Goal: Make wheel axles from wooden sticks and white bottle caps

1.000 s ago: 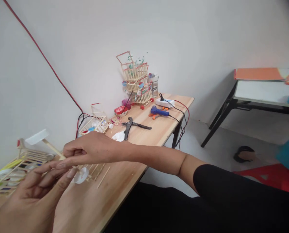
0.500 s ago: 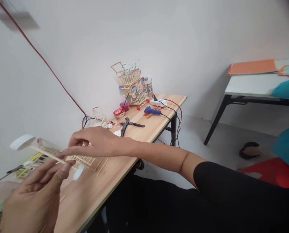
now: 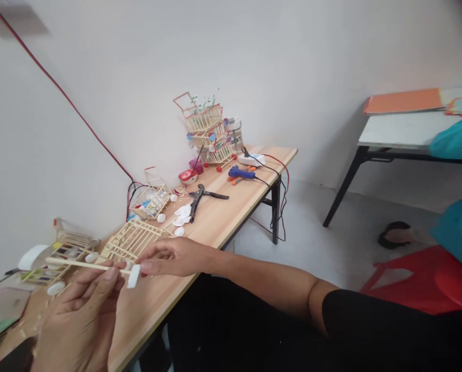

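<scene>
My left hand pinches a thin wooden stick between thumb and fingers. A white bottle cap is fixed at each end of the stick: the far cap at the left, the near cap at the right. The fingertips of my right hand are closed at the near cap. Just behind my hands, a flat-lying frame of wooden sticks rests on the wooden table. Loose white caps lie around it.
Beyond are black pliers, a blue glue gun, a white power strip and a stack of stick-built carts. A smaller stick cart stands by the wall. At right are a red stool and another person's blue clothing.
My right hand has moved from above the stick to the near cap at its right end. The stick has turned closer to level, still in my left hand.
</scene>
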The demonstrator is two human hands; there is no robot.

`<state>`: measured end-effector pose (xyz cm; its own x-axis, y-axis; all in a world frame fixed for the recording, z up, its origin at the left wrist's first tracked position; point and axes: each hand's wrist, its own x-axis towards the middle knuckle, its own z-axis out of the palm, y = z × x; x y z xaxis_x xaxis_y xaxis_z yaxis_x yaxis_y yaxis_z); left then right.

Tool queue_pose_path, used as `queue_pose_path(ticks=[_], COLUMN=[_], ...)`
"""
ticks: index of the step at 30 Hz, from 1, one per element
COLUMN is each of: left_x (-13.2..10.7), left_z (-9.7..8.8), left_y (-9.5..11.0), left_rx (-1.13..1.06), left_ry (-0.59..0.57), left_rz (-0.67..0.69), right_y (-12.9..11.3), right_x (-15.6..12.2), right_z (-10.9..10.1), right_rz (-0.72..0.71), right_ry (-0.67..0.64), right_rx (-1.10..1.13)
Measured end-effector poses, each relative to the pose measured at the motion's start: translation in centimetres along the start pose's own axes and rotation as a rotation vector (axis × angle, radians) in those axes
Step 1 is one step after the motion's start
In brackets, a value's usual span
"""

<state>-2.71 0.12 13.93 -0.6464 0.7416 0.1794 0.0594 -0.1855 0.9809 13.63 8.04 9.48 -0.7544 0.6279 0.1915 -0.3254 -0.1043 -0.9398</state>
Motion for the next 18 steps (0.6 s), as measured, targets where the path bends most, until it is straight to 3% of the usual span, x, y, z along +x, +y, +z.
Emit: queue_pose_path(ticks=[6,18], left_x=[-1.1,-3.2], left_z=[1.2,2.2], left_y=[-1.2,-2.0], left_rx=[-0.024,0.041], left_ry=[0.027,0.057], left_rz=[-0.027,0.045], right_y=[0.5,4.0], right_x=[-1.1,-0.7], right_z=[0.0,-0.7], right_rz=[0.062,-0.031], right_ry=[0.055,0.069], right_rx=[0.015,0.125])
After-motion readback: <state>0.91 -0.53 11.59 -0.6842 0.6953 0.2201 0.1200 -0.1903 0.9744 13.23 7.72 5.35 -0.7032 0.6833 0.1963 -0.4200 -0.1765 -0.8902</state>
